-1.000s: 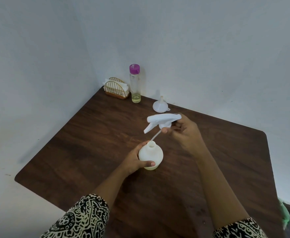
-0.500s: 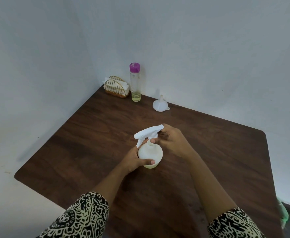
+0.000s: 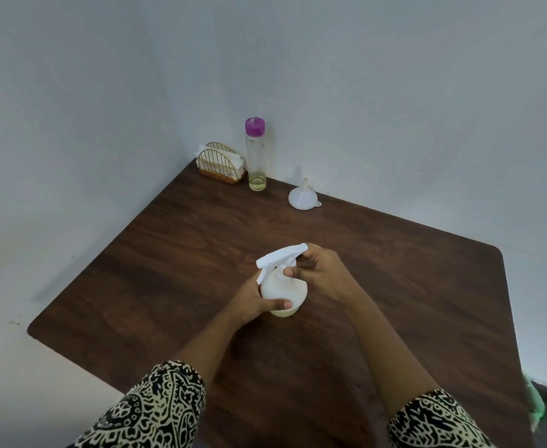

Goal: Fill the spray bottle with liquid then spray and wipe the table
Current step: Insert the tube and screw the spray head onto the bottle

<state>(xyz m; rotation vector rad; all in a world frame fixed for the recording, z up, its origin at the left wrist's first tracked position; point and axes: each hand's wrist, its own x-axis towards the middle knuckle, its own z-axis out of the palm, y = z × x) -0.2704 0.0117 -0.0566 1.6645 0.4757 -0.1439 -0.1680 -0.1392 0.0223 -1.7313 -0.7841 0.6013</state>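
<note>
Near the middle of the bench (image 3: pixel 175 260), the left hand (image 3: pixel 254 300) grips the spray bottle (image 3: pixel 285 291) upright while the right hand (image 3: pixel 322 274) pinches the collar under its spray head (image 3: pixel 280 257); if the threads seat crooked, the head may sit loose and leak.

I am holding a white spray bottle (image 3: pixel 281 287) on a dark-brown wood-grain table (image 3: pixel 411 286), wearing black-and-cream patterned sleeves (image 3: pixel 155 409); a purple bottle cap (image 3: pixel 254 126) is showing behind.

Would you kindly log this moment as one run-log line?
left hand grips spray bottle on table | right hand holds spray head on its neck | funnel, purple-capped bottle at back
</note>
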